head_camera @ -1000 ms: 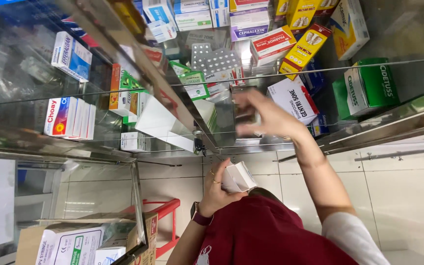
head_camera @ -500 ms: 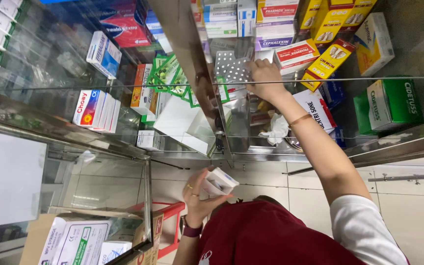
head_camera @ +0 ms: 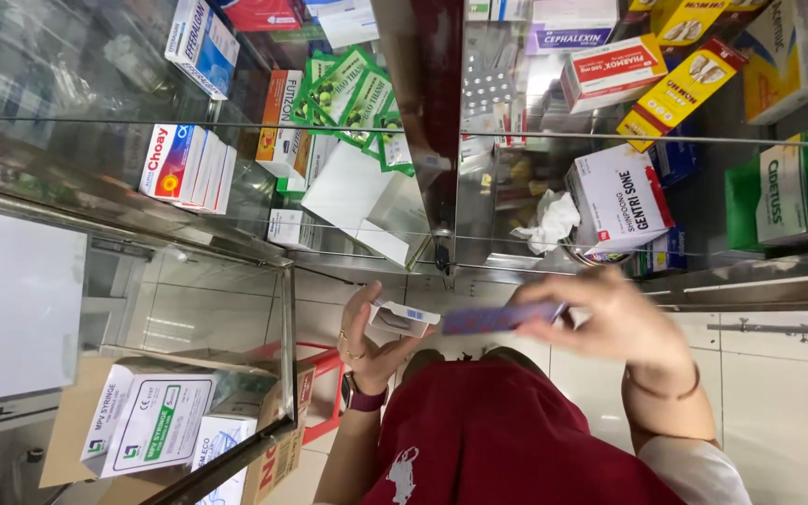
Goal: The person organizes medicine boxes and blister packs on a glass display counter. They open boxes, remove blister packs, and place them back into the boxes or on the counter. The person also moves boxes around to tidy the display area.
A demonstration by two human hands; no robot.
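Right hand (head_camera: 624,323), withdrawn from the glass shelf (head_camera: 610,138), pinches a purple blister strip (head_camera: 497,318) at the open white carton (head_camera: 402,320) gripped at nine o'clock by the left hand (head_camera: 367,341).

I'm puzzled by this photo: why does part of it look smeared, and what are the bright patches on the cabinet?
Head view: the right hand and the flat purple strip it holds are motion-blurred; the left hand with its small white box is sharper. The glass shelves show glare and reflections. The whole picture appears upside down.
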